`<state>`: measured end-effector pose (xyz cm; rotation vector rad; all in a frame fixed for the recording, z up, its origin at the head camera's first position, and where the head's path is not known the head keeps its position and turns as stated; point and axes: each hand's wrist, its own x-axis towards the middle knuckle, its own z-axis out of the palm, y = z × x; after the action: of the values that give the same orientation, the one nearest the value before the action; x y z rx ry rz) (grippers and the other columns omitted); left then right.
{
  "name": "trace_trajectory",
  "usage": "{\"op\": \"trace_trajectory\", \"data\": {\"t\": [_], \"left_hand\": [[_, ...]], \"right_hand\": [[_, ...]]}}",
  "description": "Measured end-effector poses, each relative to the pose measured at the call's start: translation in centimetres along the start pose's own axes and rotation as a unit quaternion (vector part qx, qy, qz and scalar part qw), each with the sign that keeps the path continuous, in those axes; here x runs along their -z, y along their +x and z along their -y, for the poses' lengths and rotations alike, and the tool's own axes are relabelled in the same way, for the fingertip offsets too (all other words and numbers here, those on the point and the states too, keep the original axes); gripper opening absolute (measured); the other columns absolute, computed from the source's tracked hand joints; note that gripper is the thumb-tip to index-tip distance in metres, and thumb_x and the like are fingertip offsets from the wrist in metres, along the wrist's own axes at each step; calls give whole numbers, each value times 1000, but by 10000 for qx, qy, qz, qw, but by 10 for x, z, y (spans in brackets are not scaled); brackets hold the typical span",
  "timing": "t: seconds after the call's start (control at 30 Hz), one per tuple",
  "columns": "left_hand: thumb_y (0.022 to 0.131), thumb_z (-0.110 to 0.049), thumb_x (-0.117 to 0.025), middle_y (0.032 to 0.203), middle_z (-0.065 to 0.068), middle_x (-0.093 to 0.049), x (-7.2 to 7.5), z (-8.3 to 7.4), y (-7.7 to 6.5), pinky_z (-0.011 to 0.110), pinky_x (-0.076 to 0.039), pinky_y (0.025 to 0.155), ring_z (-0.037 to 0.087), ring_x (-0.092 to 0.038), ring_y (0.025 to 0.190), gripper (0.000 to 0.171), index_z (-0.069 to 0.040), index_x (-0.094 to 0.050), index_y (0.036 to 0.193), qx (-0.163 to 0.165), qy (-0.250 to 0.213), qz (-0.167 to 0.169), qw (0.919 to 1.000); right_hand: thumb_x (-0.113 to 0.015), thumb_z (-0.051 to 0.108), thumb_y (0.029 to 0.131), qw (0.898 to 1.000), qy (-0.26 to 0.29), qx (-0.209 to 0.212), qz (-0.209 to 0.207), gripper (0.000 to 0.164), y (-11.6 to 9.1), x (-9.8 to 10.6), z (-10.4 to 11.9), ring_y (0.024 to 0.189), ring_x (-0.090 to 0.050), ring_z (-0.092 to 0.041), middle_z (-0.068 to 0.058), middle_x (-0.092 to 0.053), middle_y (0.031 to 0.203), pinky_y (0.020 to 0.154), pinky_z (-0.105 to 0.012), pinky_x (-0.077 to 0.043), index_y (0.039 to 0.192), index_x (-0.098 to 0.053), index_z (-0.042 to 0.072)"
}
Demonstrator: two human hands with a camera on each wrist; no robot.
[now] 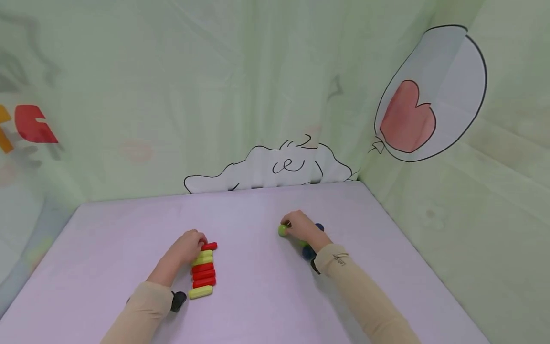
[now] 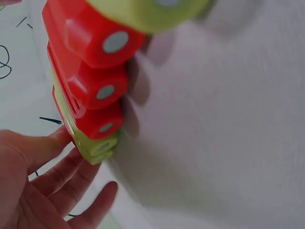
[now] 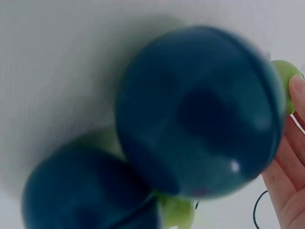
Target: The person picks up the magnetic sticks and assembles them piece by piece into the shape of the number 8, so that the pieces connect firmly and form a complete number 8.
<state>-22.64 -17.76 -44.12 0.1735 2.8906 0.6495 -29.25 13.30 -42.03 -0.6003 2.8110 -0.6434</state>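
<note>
My left hand [image 1: 185,247] is at the far end of a row of red and yellow bars, its thumb and fingers pinching the end red bar [image 1: 210,246]. Pale round discs show on the ends of the nearer red bars [image 2: 97,38] in the left wrist view. The yellow bar [image 1: 200,292] closest to me lies slightly apart from the rest. Further right, my right hand [image 1: 302,226] pinches a green ball [image 1: 282,230] between thumb and fingers. Under that wrist are blue balls [image 3: 200,114] and another green ball [image 3: 176,212], partly hidden by the arm in the head view.
A pale table [image 1: 249,267] spreads under both arms. Light green curtains [image 1: 206,95] with a drawn balloon and cartoon shapes stand behind it and along the right side. Dark straps with a camera [image 1: 178,301] sit at the wrists.
</note>
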Motion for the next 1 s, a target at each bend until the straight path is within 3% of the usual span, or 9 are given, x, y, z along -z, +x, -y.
{"op": "trace_trajectory", "data": {"t": [0.33,0.67,1.0], "left_hand": [[84,-2,-61,91,12,-56,2,-4,-1,35,-50,74,22,-51,80,18,3,-65,100,-196,43,101,9997],[87,-3,-58,94,11,-59,0,-10,3,38,-48,80,23,-51,83,18,0,-62,104,-90,-76,183,9998],[87,-4,-59,90,8,-60,-2,-23,19,35,-47,76,21,-50,80,15,-2,-64,101,-400,-63,71,9992]], "right_hand": [[-68,1,79,9999,74,43,-64,26,4,-6,1,93,-59,-23,-13,-64,100,81,-32,-47,104,-64,-4],[-69,2,79,9999,53,72,-64,24,2,-14,1,92,-59,-22,-11,-64,98,80,-31,-48,102,-65,-3],[-68,0,79,9969,780,-29,-125,23,4,-16,2,89,-60,-21,-11,-64,96,75,-29,-49,102,-64,-3]]}}
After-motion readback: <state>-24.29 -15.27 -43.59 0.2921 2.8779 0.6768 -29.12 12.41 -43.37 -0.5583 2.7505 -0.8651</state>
